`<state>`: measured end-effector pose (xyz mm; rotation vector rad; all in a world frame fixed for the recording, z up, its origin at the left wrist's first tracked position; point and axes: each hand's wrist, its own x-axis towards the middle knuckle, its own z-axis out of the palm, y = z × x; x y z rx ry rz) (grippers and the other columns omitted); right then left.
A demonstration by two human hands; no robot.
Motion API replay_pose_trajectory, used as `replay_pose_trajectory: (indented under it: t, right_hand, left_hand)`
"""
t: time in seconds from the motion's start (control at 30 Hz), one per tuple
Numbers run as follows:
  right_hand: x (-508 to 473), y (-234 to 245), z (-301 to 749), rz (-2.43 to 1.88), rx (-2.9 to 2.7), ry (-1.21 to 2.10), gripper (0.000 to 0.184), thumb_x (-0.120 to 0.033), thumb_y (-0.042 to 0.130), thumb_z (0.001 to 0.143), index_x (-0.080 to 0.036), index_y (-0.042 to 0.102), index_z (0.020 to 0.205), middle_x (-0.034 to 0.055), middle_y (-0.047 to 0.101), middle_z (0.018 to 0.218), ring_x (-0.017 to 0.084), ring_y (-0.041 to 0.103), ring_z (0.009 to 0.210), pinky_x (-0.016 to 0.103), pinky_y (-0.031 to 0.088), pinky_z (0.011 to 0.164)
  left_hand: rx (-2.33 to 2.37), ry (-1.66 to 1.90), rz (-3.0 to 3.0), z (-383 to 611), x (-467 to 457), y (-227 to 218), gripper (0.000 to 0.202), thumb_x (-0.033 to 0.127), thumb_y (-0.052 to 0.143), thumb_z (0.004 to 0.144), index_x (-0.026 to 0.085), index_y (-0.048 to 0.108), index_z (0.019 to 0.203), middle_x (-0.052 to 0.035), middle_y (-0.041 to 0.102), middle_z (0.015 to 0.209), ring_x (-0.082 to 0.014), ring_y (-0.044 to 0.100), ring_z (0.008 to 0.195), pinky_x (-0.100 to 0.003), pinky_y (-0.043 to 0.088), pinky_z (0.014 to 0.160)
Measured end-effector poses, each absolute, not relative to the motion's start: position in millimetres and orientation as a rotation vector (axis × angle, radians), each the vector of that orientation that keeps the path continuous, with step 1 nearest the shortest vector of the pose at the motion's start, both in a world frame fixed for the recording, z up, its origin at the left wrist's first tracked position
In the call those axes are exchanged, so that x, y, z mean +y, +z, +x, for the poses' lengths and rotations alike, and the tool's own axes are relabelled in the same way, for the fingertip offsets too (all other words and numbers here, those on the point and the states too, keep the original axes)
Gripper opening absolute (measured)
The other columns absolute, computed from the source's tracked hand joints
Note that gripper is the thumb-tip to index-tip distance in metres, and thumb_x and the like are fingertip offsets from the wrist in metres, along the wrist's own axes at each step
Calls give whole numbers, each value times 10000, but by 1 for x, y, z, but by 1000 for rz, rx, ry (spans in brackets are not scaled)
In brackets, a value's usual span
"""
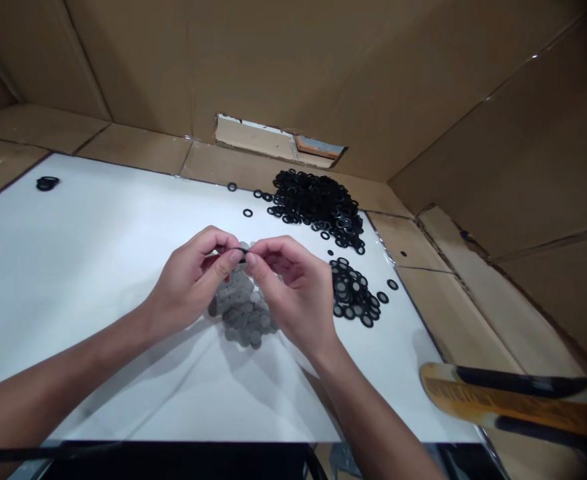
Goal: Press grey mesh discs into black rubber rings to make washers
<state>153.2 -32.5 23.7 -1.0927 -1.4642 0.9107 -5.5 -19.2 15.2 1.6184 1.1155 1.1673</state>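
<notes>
To the right of the grey-disc pile (246, 315), a heap of disc-filled rings (354, 297) is gathered, seemingly finished; many discs in the pile and a larger heap of bare black rings (316, 200), beyond it to the right, appear left unjoined. Over the pile's far edge, one black part (243, 253) is pinched by the left hand (186, 279) and right hand (297, 287), each grip narrowed to its thickness; whether it is filled cannot be told.
</notes>
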Motion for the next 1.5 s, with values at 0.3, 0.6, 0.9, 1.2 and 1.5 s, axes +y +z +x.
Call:
replay_pose_trajectory:
  t: [0.3,0.6,0.9,1.2,1.5]
  right_hand:
    - [-33,19,146,-1047,-1227,1167,128,-304,677,886,-187,629,863,15,702,787,147,686,715,288,585,725]
    - [-35,11,143,-1092,-1243,1072,107,-305,659,896,-202,630,885,26,710,849,161,690,770,307,588,757]
    - [-32,14,150,-1272,-1551,943,120,-333,560,945,-219,582,914,18,673,841,152,654,718,280,515,664]
    - [-34,16,150,-1176,-1452,1148,168,-360,547,961,-210,553,884,-12,636,719,130,610,652,250,491,629]
    - [-29,21,153,-1046,-1285,1248,159,-298,738,838,-160,662,816,1,682,700,115,633,633,225,537,640]
  left_hand:
    - [1019,1099,1349,-2,-17,14,199,373,693,872,184,664,929,-21,716,826,-161,669,782,-265,555,742]
    - [1122,1122,1354,2,-19,12,183,362,672,876,181,691,887,-35,738,868,-176,683,797,-274,564,738]
    - [1156,1122,1487,-1,-20,12,115,311,651,888,197,665,876,-5,701,829,-133,627,705,-232,497,643]
    - [1022,1040,1408,-4,-19,16,148,325,638,907,185,668,869,4,672,718,-143,632,677,-246,501,639]
    - [1103,1122,1385,-6,-18,18,151,328,710,860,178,708,867,3,709,770,-129,642,710,-223,515,670]
